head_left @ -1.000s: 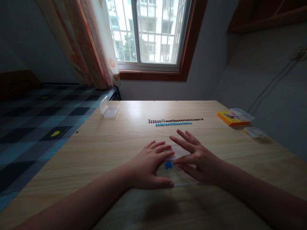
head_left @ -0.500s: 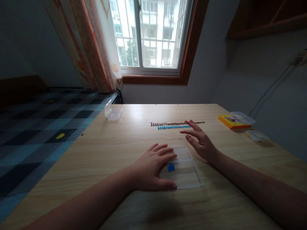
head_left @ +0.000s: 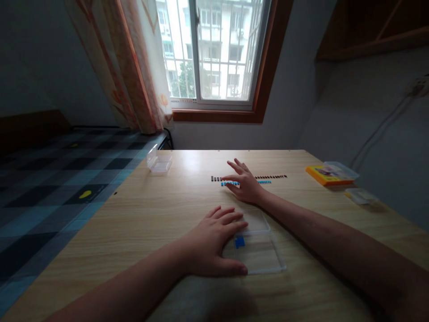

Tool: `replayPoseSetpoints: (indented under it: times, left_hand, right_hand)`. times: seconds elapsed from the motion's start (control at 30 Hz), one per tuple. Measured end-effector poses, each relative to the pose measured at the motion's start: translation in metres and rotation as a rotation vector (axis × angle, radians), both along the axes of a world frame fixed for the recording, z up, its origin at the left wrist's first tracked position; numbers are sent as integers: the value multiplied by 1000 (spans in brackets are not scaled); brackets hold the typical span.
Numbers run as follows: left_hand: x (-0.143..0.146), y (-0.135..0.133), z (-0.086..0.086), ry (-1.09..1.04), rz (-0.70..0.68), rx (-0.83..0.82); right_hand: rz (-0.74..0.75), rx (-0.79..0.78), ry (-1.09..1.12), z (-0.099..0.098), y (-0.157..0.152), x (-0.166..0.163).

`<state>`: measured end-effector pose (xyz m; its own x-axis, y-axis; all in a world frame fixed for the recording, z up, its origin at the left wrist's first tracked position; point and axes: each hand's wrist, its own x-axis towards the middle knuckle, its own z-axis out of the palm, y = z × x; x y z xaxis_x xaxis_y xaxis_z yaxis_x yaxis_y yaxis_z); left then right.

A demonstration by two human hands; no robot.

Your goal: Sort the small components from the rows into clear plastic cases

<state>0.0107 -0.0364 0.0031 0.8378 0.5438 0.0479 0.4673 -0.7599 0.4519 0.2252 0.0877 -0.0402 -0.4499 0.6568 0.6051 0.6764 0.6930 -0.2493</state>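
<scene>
A clear plastic box lies open on the wooden table in front of me, with a small blue piece inside at its left. My left hand rests flat against the box's left side, thumb along its front edge, fingers apart. Farther back, two rows of small pieces run side by side: a dark row and a blue row. My right hand is stretched out over the left part of these rows, fingers spread, fingertips at the blue pieces.
Another clear open box stands at the table's far left edge. At the right edge lie a yellow box with a clear lid and a small clear container. A bed with a checked cover is left of the table.
My right hand left the clear box and reached forward and left to the rows of small pieces. My left hand stayed at the box. The camera tilted slightly.
</scene>
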Motion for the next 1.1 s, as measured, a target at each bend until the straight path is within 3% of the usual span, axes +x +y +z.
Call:
replayPoseSetpoints:
  times: [0.6,0.73,0.9,1.1]
  left_hand:
    - [0,0,-1,1,-3,12]
    - [1,0,0,7,0,10]
    - [1,0,0,0,5,17]
    - [1,2,-1,5,6,16]
  right_hand:
    - [32,13,-59,-1,2,-6]
    - [34,28,12,2,-4,0]
    - [-9,16,193,15,-37,27]
    - [38,13,155,38,-116,65]
